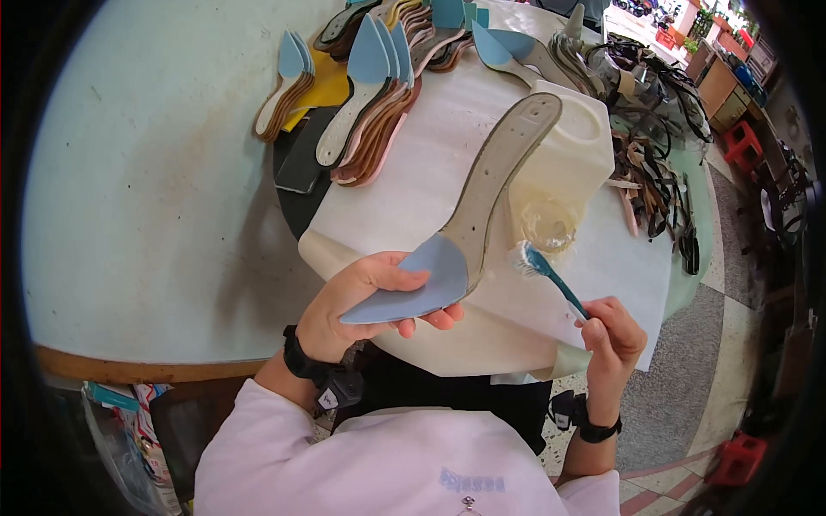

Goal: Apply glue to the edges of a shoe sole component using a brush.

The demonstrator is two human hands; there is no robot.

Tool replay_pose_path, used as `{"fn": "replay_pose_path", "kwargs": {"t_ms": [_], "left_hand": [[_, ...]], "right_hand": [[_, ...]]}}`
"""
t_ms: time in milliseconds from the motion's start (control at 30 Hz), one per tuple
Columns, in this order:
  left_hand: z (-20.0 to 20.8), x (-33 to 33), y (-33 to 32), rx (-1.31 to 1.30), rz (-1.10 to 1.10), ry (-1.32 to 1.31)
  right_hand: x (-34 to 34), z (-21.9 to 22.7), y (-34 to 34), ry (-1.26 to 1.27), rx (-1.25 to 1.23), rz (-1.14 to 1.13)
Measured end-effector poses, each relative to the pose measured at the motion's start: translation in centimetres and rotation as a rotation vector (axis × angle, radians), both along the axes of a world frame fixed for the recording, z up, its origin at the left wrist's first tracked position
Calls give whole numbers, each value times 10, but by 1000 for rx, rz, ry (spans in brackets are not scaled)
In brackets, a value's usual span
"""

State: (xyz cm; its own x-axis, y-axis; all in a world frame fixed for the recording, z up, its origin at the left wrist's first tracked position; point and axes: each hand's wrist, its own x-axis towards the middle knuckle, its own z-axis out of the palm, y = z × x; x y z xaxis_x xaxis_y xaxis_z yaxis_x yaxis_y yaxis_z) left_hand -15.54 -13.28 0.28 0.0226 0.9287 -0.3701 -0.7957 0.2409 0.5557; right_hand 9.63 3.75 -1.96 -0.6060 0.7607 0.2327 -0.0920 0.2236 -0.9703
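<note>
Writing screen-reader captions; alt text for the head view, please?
A person's left hand holds a grey insole with a blue pointed end, while the right hand holds a teal brush near a whitish plastic container. Stacked insoles lie beyond, straps heaped at right.

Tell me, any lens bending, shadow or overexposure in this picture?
Head view: dark vignetted corners, and the wooden table edge looks bowed; soft shadow lies left of the left hand; the background at upper right looks overexposed.
</note>
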Motion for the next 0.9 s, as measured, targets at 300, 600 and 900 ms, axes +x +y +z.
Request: {"fn": "replay_pose_path", "kwargs": {"t_ms": [300,600,900], "left_hand": [[-1,7,11,72,-79,-401],[-4,18,22,122,-107,-587],[-10,25,29,188,-122,-700]], "right_hand": [[8,3,18,16,-103,190],[12,-9,26,67,-113,198],[9,-13,27,134,-103,250]]}}
